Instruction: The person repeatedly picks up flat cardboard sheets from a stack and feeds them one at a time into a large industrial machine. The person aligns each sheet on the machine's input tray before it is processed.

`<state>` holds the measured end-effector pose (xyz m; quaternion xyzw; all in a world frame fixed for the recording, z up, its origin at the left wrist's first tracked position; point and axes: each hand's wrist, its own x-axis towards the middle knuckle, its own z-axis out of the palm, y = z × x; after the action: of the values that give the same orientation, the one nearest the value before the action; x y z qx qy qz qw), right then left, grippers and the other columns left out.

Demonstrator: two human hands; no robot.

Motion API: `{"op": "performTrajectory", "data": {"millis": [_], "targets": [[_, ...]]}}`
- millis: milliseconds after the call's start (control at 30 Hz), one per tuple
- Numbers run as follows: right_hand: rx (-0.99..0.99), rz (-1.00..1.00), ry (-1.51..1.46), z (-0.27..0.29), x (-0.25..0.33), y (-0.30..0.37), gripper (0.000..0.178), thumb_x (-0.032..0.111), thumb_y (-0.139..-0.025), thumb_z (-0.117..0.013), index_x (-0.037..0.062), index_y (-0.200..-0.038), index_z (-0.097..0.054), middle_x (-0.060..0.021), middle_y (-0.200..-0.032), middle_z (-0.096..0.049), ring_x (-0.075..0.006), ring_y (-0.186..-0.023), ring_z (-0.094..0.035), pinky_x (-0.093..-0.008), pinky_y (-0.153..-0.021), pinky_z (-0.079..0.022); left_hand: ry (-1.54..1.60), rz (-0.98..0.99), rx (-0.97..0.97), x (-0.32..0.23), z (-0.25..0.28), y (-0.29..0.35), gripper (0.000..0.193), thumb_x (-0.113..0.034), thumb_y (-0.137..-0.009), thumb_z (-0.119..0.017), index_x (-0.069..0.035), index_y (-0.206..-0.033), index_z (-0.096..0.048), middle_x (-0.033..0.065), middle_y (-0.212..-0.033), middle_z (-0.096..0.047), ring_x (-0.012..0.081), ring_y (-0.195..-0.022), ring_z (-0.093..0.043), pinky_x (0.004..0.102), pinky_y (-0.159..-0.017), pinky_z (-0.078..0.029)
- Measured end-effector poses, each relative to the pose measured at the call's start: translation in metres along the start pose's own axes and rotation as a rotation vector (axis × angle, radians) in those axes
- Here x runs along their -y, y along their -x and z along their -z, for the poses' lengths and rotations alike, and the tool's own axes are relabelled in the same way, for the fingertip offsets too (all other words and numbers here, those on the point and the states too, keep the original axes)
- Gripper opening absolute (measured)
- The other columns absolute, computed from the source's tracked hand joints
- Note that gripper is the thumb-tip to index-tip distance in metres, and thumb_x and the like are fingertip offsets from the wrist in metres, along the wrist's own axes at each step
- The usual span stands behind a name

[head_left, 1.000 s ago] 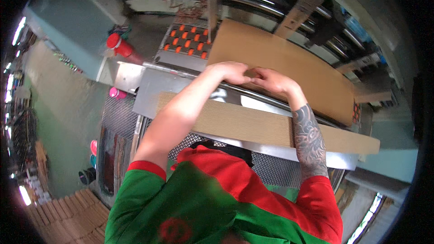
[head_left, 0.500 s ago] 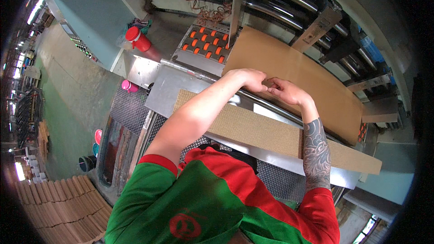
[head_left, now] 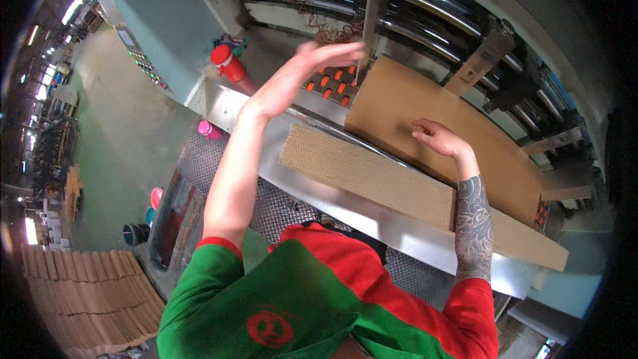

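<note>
Outward and up to the left has moved the left hand (head_left: 299,72), which half a second ago almost met the right hand (head_left: 440,138); the right one remains over the sheet. From where I stand, the machine (head_left: 485,53) is the largest thing. In front of it lies the brown cardboard sheet (head_left: 490,153), just beyond the far edge of the metal tabletop (head_left: 385,223), its long axis running along that edge. On the tabletop rests a ribbed cardboard stack (head_left: 372,169), almost parallel, reaching toward the right corner. The right hand is nearer to the sheet, above its near edge, loosely curled and seemingly empty; whether it touches, I cannot tell. The left hand is open, blurred, fingers straight, holding nothing visible. From it, the sheet lies to the right, past the orange rollers (head_left: 326,82).
</note>
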<state>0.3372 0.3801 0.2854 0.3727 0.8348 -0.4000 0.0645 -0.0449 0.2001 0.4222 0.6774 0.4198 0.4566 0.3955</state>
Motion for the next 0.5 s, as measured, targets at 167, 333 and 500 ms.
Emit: {"op": "performTrajectory", "data": {"millis": [167,333,500], "targets": [[-0.007,0.001,0.004,-0.002,-0.005,-0.002,0.056,0.039,-0.105,-0.064,0.0003,-0.145,-0.056,-0.0152,-0.123,-0.071,-0.0248,-0.114,-0.067,-0.0361,-0.101,-0.052,0.277,0.36,-0.371,0.068,0.009,0.105,0.114,-0.09,-0.091,0.003,-0.012,-0.17,-0.019,0.0077,-0.178,-0.016,0.0283,-0.163,-0.015,0.0474,-0.131,0.005],[-0.039,0.034,-0.003,-0.003,0.028,0.011,0.054,0.037,-0.107,-0.061,-0.0003,-0.145,-0.055,-0.0183,-0.128,-0.07,-0.0275,-0.118,-0.067,-0.0386,-0.101,-0.052,0.499,0.332,-0.281,0.122,-0.056,0.139,0.105,-0.087,-0.094,0.0,-0.018,-0.171,-0.015,0.0045,-0.179,-0.012,0.026,-0.164,-0.01,0.0476,-0.132,0.0],[-0.241,0.012,0.37,0.008,0.117,0.088,0.061,0.046,-0.104,-0.061,-0.0005,-0.143,-0.057,-0.0267,-0.13,-0.068,-0.0412,-0.125,-0.064,-0.0451,-0.109,-0.049,0.63,0.237,-0.383,0.131,-0.077,0.146,0.105,-0.089,-0.094,-0.006,-0.018,-0.172,-0.009,0.0058,-0.179,-0.008,0.0251,-0.165,-0.006,0.0474,-0.132,-0.003]]}}
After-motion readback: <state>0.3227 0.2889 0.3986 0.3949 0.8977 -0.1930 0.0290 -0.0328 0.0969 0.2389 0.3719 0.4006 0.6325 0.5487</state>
